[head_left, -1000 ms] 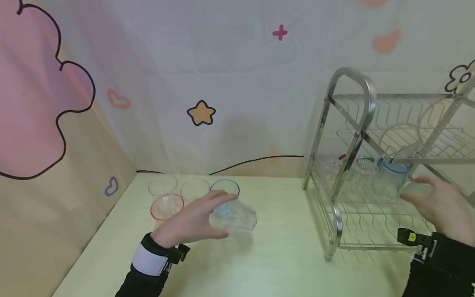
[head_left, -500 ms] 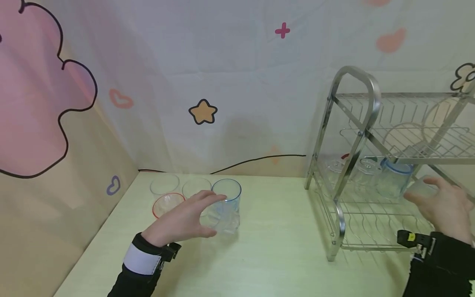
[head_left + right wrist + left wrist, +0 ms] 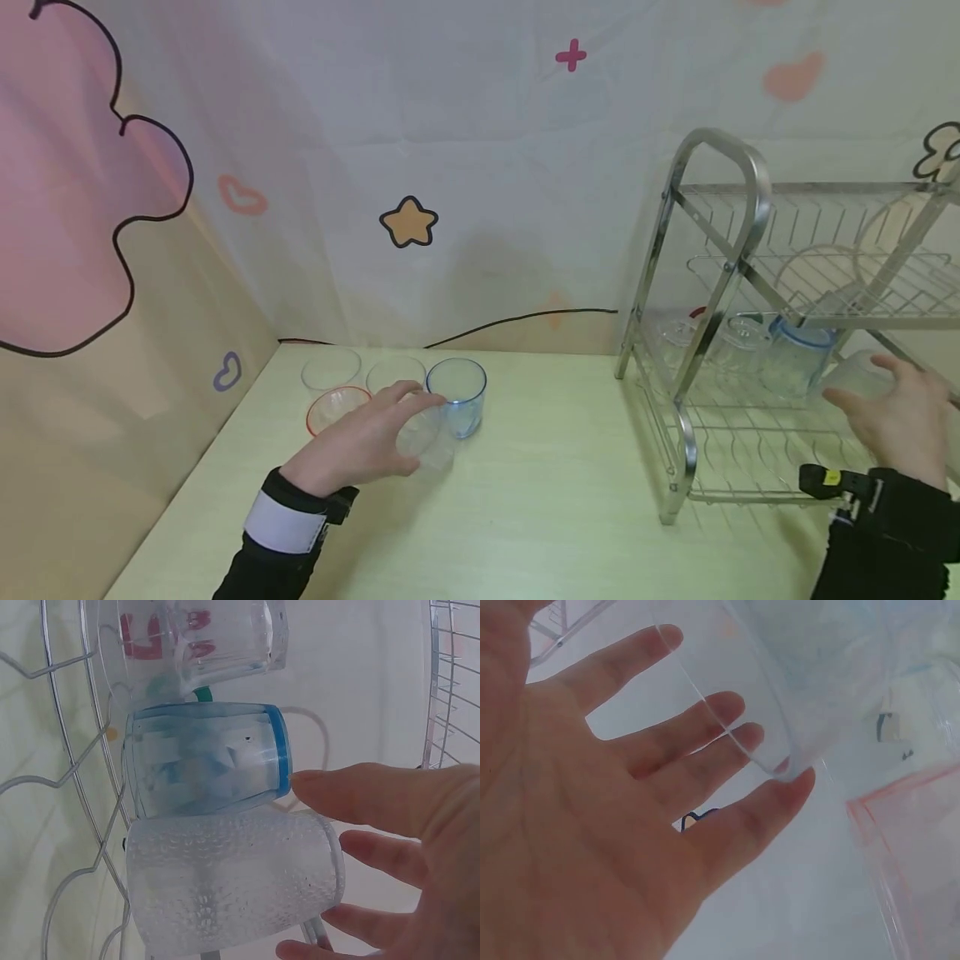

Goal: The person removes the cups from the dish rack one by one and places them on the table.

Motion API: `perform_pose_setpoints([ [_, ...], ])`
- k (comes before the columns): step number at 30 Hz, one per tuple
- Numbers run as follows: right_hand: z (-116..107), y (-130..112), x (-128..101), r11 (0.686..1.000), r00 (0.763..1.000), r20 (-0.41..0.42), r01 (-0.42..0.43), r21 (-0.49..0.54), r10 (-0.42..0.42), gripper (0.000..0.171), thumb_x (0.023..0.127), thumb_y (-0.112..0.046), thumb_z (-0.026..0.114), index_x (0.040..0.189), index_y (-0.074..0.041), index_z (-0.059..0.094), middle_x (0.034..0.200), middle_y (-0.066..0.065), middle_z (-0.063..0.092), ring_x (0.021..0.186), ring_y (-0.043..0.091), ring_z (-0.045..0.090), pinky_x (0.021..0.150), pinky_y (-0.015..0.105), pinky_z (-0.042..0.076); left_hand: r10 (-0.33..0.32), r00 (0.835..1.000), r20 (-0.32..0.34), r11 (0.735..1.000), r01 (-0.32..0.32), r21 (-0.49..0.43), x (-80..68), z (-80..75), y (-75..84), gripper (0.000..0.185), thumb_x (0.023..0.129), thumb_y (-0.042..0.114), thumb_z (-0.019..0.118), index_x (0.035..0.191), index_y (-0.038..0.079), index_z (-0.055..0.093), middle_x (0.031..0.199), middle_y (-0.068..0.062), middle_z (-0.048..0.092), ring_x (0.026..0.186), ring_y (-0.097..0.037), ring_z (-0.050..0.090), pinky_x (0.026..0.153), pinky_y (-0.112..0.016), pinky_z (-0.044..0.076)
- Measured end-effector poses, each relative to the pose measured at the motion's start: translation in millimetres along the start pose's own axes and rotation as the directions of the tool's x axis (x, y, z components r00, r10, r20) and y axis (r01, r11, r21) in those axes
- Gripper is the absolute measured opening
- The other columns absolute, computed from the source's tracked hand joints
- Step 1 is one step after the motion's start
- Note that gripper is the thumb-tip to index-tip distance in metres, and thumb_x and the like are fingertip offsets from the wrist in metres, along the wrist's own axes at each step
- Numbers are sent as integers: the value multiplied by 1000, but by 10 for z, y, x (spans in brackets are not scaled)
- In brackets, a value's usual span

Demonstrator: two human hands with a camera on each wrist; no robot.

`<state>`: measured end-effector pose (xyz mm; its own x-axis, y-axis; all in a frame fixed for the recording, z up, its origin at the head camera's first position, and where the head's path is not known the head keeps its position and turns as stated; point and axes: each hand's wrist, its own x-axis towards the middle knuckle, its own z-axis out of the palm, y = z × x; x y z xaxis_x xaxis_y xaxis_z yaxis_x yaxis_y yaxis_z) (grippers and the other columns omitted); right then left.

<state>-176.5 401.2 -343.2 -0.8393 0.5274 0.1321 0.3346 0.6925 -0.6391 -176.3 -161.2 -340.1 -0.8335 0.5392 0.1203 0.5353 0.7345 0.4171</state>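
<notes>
My left hand (image 3: 360, 442) lies over a clear cup (image 3: 429, 440) standing on the table, with straight fingers (image 3: 705, 742) touching its rim (image 3: 780, 735). Right behind it stands a blue-rimmed cup (image 3: 457, 398); a red-rimmed cup (image 3: 330, 408) is to the left. My right hand (image 3: 896, 412) reaches into the lower shelf of the metal rack (image 3: 720, 275). Its spread fingers (image 3: 390, 847) sit at the base of a textured clear cup (image 3: 225, 885) lying on its side. Beside that lies a blue-rimmed cup (image 3: 202, 761), close to my thumb.
Two more clear cups (image 3: 330, 371) stand at the back left near the wall. Other cups lie deeper in the rack, one with red markings (image 3: 202, 637). The light green table (image 3: 555, 467) stretches between the cups and the rack. Printed cloth walls close the back and left.
The clear cup under my left hand went from tilted to upright and shifted left, next to the blue-rimmed cup. The textured cup has come into view at my right hand.
</notes>
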Motion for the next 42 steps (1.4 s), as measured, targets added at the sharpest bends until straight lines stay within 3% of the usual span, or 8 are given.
perform_pose_setpoints([
  [6, -17, 30, 16, 1000, 1000, 8, -9, 0, 9, 78, 98, -26, 57, 152, 5, 10, 152, 39, -4, 137, 60, 0, 100, 76, 17, -49, 999, 6, 999, 48, 15, 25, -3, -16, 72, 71, 3, 79, 138, 15, 54, 141, -17, 45, 111, -29, 57, 78, -36, 53],
  [11, -34, 51, 33, 999, 999, 19, 51, -20, -50, 79, 99, -27, 56, 151, 8, 8, 151, 40, -3, 136, 60, 0, 100, 76, 17, -57, 998, 5, 998, 57, 14, 35, 19, -35, 71, 71, 3, 77, 137, 17, 55, 141, -18, 44, 114, -29, 56, 79, -36, 53],
  [18, 89, -26, 96, 995, 991, 90, 98, 23, -100, 83, 97, -28, 59, 151, 9, 7, 152, 39, -7, 137, 59, -2, 100, 75, 19, -139, 990, 13, 990, 139, 16, -134, 61, -84, 69, 71, 3, 74, 136, 18, 58, 141, -15, 45, 112, -27, 58, 75, -32, 51],
  [21, 83, -36, 121, 990, 986, 87, 140, 11, -141, 83, 97, -28, 59, 150, 10, 8, 150, 41, -4, 136, 60, -1, 99, 75, 19, -125, 992, 1, 992, 125, 14, -151, 84, -103, 69, 71, 3, 73, 136, 17, 58, 140, -16, 46, 108, -26, 59, 74, -32, 50],
  [25, 28, -27, 158, 991, 989, 69, 130, -25, -128, 84, 96, -28, 59, 150, 11, 7, 150, 41, 0, 136, 60, 2, 100, 74, 20, -109, 994, -1, 994, 109, 14, -109, 107, -106, 68, 72, 4, 71, 137, 17, 57, 141, -16, 45, 106, -26, 60, 74, -32, 50],
  [34, -17, 22, 194, 993, 990, 84, 114, -42, -111, 84, 97, -25, 58, 152, 7, 3, 153, 37, -9, 137, 59, -2, 99, 75, 17, -104, 994, 9, 994, 104, 30, -30, 125, -92, 69, 71, 4, 69, 137, 18, 56, 144, -17, 43, 116, -30, 56, 83, -38, 50],
  [38, -22, 24, 207, 995, 994, 82, 83, -62, -77, 84, 96, -21, 59, 152, 6, 3, 152, 37, -9, 137, 59, -2, 98, 76, 18, -99, 995, 8, 994, 99, 39, -4, 124, -80, 70, 71, 2, 68, 138, 17, 55, 145, -18, 42, 119, -31, 54, 86, -39, 49],
  [42, -57, 51, 214, 995, 996, 91, 30, -92, -21, 86, 95, -24, 59, 152, 5, 2, 146, 45, -9, 133, 64, -4, 94, 79, 22, -78, 997, 1, 996, 78, 43, 33, 143, -65, 71, 70, -2, 67, 138, 15, 55, 147, -19, 40, 123, -34, 51, 87, -41, 48],
])
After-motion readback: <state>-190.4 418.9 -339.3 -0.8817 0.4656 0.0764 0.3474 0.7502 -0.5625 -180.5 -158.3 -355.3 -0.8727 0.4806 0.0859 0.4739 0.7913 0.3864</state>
